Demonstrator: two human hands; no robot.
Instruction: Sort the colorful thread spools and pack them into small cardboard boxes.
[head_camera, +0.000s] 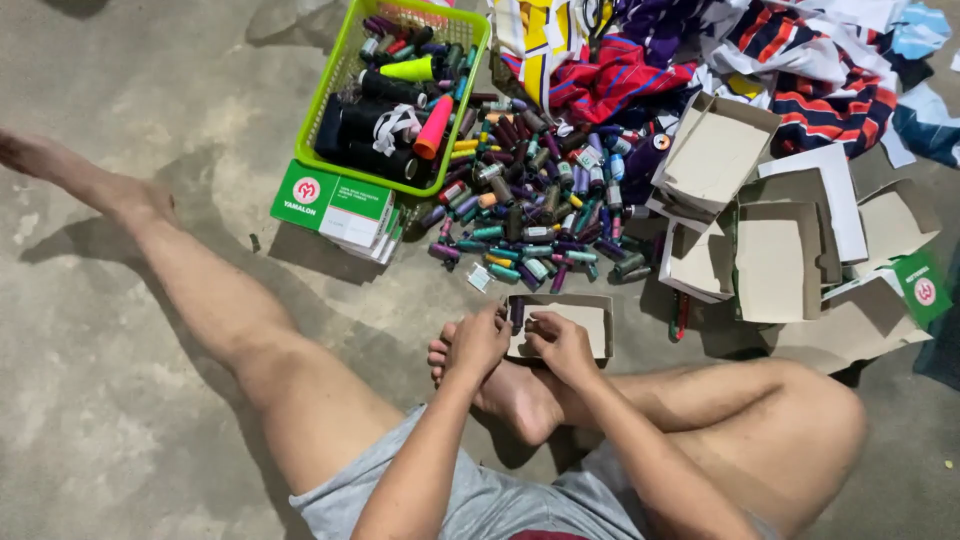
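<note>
I sit on a concrete floor with one leg stretched out to the left and the other folded under me. A small open cardboard box (588, 322) lies just beyond my foot. My left hand (478, 340) rests at its left edge, pinching a dark thread spool (517, 315) that stands at the box's left end. My right hand (562, 342) hovers at the box's near edge with fingers curled; I cannot tell if it holds anything. A heap of small thread spools (535, 215) in several colours lies beyond the box.
A green plastic basket (330, 85) of larger cones stands at the back. Closed green-and-white boxes (335, 205) lie beside it. Several empty open cardboard boxes (775, 255) are at the right. Striped fabric pieces (700, 45) are piled at the top right.
</note>
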